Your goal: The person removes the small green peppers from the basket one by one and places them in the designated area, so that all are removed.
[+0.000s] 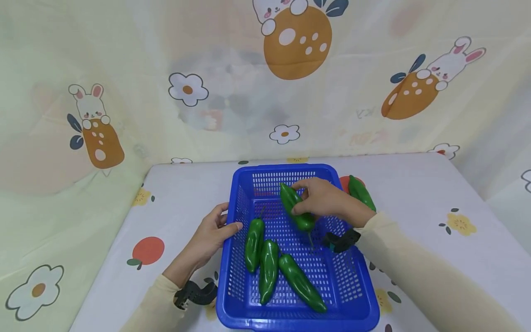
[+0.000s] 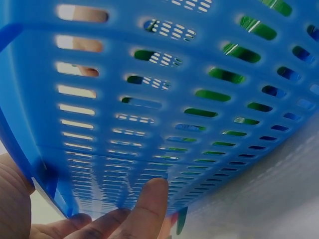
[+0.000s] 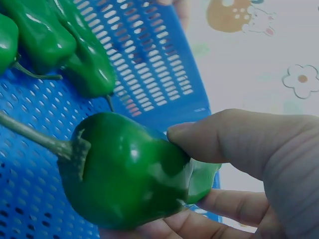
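Inside the blue plastic basket (image 1: 298, 325), my right hand (image 1: 321, 197) holds a green pepper (image 1: 295, 208) between thumb and fingers, its stem toward me. The right wrist view shows the same glossy pepper (image 3: 129, 169) close up, with the thumb pressed on its side. My left hand (image 1: 211, 235) grips the basket's left wall, thumb over the rim and fingers outside; in the left wrist view its fingers (image 2: 152, 199) lie against the slotted wall. Three more green peppers lie on the basket floor: one at left (image 1: 254, 244), one in the middle (image 1: 269, 272), one at lower right (image 1: 303, 282).
Another green pepper (image 1: 362, 192) lies on the table outside the basket's right side, partly behind my right forearm. A white patterned cloth (image 1: 423, 198) covers the table. A printed curtain (image 1: 232, 110) hangs behind the table and along its sides.
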Demonstrator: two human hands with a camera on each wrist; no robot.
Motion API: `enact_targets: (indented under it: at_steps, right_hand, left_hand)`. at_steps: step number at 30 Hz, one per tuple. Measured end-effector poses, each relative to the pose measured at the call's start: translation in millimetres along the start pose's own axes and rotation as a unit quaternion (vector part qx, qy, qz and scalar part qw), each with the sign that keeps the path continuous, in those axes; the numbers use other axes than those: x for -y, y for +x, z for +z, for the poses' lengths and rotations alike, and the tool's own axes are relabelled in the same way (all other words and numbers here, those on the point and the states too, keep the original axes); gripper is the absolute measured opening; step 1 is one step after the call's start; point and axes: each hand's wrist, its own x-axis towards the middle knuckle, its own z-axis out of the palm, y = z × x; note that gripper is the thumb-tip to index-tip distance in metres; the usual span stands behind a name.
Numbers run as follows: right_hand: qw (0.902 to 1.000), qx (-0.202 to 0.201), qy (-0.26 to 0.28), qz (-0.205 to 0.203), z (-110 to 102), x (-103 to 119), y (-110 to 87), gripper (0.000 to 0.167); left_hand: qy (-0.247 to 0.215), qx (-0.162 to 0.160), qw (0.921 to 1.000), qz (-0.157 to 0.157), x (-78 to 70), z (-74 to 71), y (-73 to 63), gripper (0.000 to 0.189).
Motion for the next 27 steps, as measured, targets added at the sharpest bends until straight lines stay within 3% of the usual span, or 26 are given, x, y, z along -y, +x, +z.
enact_targets:
  at_steps: [27]
  right_hand:
    - [0.9982, -0.056, 0.023, 0.004, -60.2, -16.9, -31.2, 0.067]
  left_hand:
    - [0.001, -0.007, 1.0, 0.005, 0.3, 2.8, -1.7, 0.063]
